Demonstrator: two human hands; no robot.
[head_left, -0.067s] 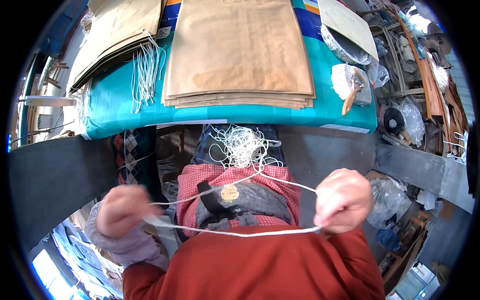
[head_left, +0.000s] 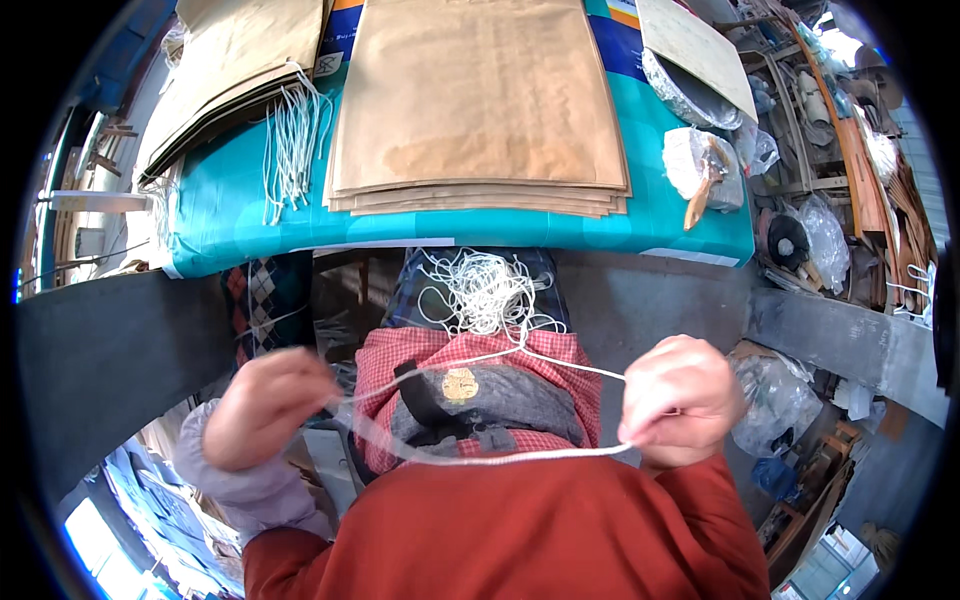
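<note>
A white cord runs in a loop between my two hands, in front of my red top. Its lower strand sags, and its left end is blurred by motion. My left hand is closed, pinching the cord near the fingertips. On the other side, my right hand grips the cord with curled fingers. From the upper strands the cord leads to a loose white heap of cord on my lap. Red checked cloth and a grey waist pouch lie under the loop.
Beyond my lap is a teal-covered table. It bears a central stack of brown paper bags, another bag stack at left with cut white cords hanging down, and a wooden-handled brush on a plastic-wrapped block at right.
My left hand has moved to the right and slightly up, and the cord between the hands has slackened. My right hand has shifted slightly left.
</note>
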